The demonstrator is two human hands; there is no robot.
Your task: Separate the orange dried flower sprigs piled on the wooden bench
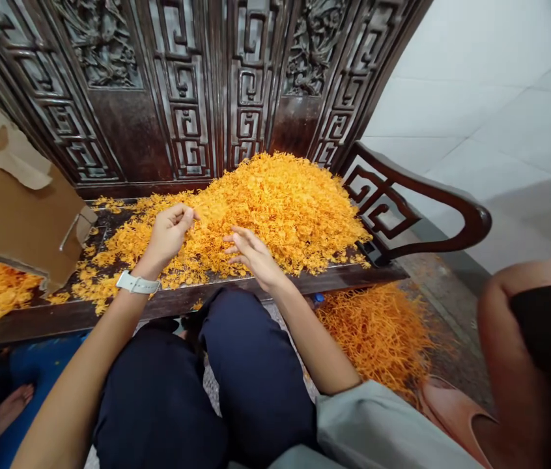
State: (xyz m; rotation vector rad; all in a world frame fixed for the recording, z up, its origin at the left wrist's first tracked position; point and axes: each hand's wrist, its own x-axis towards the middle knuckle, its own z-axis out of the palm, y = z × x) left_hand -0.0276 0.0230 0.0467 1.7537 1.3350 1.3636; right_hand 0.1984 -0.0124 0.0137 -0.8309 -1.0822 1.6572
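A big heap of orange stringy strands [285, 208] lies on the seat of a dark carved wooden bench [236, 290]. My left hand [170, 231], with a white watch on the wrist, hovers over the heap's near left edge, its fingers pinched together on a few orange strands. My right hand [251, 254] is just to its right at the heap's front edge, fingers stretched out and apart, palm turned up, nothing gripped in it.
A torn cardboard box [16, 208] holding more orange strands sits at the left of the bench. Another orange pile [378, 332] lies on the floor below the bench's armrest [417, 202]. Another person's knee [534, 326] is at right, a bare foot [9, 410] at lower left.
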